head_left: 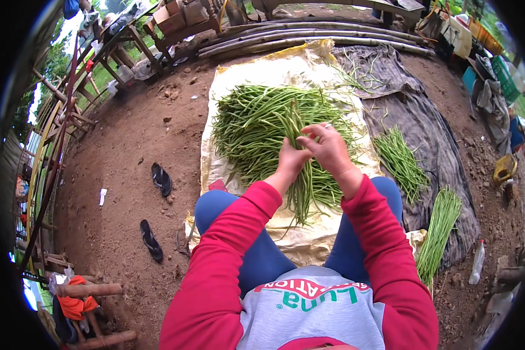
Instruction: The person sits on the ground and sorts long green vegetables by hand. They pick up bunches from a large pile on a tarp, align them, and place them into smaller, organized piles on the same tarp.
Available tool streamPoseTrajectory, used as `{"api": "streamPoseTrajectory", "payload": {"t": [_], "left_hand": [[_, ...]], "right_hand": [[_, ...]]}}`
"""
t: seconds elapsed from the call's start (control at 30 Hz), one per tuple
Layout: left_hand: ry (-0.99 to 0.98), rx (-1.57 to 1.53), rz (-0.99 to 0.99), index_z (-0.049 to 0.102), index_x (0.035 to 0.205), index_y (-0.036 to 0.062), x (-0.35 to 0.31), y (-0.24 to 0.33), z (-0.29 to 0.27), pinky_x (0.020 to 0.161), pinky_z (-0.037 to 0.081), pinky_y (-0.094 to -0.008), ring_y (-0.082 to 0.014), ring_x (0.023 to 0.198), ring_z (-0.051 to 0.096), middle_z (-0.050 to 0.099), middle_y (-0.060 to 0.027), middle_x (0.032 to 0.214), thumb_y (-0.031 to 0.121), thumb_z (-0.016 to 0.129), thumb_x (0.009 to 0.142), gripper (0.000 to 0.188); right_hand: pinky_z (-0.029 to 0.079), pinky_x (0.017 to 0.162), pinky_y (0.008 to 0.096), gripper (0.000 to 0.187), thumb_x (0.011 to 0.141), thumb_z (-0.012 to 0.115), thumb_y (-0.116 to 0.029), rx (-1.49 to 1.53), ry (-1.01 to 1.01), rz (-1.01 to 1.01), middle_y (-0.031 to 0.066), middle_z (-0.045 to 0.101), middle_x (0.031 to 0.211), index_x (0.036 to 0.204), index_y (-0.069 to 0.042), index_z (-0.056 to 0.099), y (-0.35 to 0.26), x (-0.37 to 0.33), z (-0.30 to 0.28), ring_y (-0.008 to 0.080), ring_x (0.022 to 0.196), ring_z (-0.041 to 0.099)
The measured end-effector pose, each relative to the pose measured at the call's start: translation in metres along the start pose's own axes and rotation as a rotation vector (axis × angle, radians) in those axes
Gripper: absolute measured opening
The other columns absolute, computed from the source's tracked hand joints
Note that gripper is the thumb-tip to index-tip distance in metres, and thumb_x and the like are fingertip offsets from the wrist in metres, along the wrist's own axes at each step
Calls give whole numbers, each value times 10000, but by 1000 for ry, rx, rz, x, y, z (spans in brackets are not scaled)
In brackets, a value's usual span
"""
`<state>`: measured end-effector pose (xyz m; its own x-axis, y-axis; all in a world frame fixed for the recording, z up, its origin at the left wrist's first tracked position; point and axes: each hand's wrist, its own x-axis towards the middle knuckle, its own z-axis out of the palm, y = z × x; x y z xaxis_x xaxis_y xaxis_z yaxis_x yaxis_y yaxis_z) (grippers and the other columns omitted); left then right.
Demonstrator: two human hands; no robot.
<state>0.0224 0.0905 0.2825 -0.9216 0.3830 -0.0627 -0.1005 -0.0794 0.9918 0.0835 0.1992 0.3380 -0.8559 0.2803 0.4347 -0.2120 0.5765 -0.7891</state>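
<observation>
My left hand (292, 158) grips a bunch of long green beans (305, 189) that hangs down between my knees. My right hand (329, 146) pinches the top of the same bunch, fingers bent around the stems. Just beyond both hands lies a large loose pile of long beans (252, 125) spread over a pale yellow sack cloth (259, 70) on the dirt ground. Both forearms wear red sleeves.
A dark grey cloth (434, 140) to the right carries two bundles of beans (399, 157) (440, 224). Two black sandals (161, 178) (151, 239) lie on the dirt at left. A plastic bottle (478, 262) lies at right. Bamboo poles (309, 35) and wooden benches stand beyond.
</observation>
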Motion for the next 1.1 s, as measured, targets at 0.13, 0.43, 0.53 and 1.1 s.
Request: {"api": "streamPoseTrajectory", "payload": {"t": [0.13,0.43,0.53,1.1], "left_hand": [[40,108,85,464,1192,37,-16,6,17,682,524,-275,-154,768,636,640,-58,881,24,728,662,591],[57,254,93,477,1237,79,-11,-39,-14,765,514,-314,-198,794,645,672,-71,930,67,713,656,627],[105,241,73,540,1164,59,-11,-50,-28,752,514,-302,-181,803,645,675,-71,912,41,714,665,528],[-324,-419,-199,561,1119,23,10,37,-29,714,537,-303,-166,788,639,631,-60,922,26,681,781,358]], "right_hand": [[478,601,253,98,873,693,-111,-7,7,101,30,636,810,927,-51,637,10,0,3,119,689,590],[470,544,210,103,933,606,-61,510,427,-289,80,699,888,1035,-41,608,-106,42,-122,104,629,623],[500,588,209,155,923,625,-60,323,646,-540,131,703,888,1064,-6,591,-169,58,-171,125,620,643],[287,1124,378,1037,846,706,-471,781,-484,556,196,374,1473,1523,0,76,65,12,-10,265,1368,362]]}}
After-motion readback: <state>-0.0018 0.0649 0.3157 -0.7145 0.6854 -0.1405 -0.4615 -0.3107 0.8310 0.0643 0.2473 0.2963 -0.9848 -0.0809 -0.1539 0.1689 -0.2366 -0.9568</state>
